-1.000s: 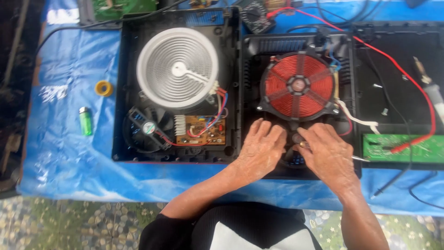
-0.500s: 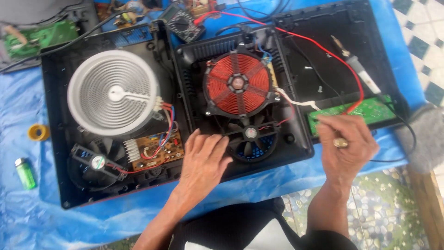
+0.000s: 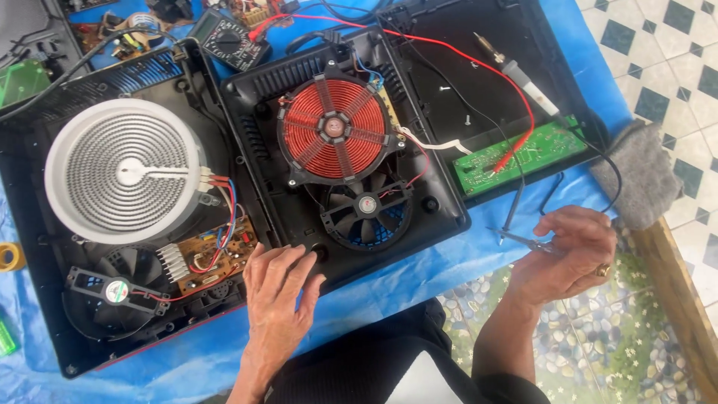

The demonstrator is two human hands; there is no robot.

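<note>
An opened black double cooker housing (image 3: 247, 135) lies on a blue sheet (image 3: 464, 254). Its left half holds a white spiral heating plate (image 3: 123, 170), its right half a red copper coil (image 3: 334, 129) above a black fan (image 3: 366, 213). My left hand (image 3: 277, 288) rests flat on the front edge of the housing, near a brown circuit board (image 3: 213, 256). My right hand (image 3: 568, 251) hovers off the sheet's right front edge, holding small thin pliers (image 3: 523, 239). A green circuit board (image 3: 520, 155) lies just beyond that hand.
A soldering iron (image 3: 523, 78) rests on the black cover panel (image 3: 479, 67) at the back right. A multimeter (image 3: 228, 34) with red lead sits at the back. A grey cloth (image 3: 636, 176) lies on the right. A second fan (image 3: 112, 292) sits front left, a tape roll (image 3: 7, 256) at far left.
The view has swung left and tilted. My right hand has pulled back from the green board toward me, now with the pliers in it. My left hand has stayed on the housing's front edge.
</note>
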